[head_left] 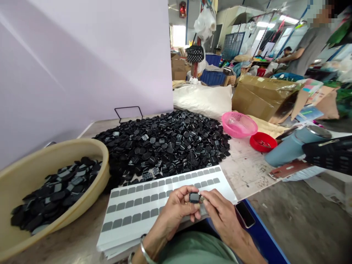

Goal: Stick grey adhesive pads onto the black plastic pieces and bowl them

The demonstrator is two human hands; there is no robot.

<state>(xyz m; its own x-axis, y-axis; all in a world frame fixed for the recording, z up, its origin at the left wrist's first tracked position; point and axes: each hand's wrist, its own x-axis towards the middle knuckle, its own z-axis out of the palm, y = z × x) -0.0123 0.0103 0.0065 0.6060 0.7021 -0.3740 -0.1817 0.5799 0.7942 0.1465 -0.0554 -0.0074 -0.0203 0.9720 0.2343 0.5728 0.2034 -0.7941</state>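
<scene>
My left hand point(178, 205) pinches a small black plastic piece point(194, 197) with a grey face between thumb and fingers. The fingertips of my right hand point(223, 212) are closed together at the piece's right edge; a small light spot shows there, too small to name. Both hands are over the near right part of a stack of white sheets point(162, 208) bearing rows of grey rounded stickers. Some sticker places at the right of the lower rows are bare white. Behind the sheets spreads a large heap of similar black pieces point(167, 141).
On the left stands a cream basin point(106, 152) holding black pieces. To the right are a pink strainer point(239, 128), a red dish point(263, 142) and a blue-grey flask point(295, 145). A phone point(245, 215) lies near my right forearm. Another person point(308, 47) stands farther back.
</scene>
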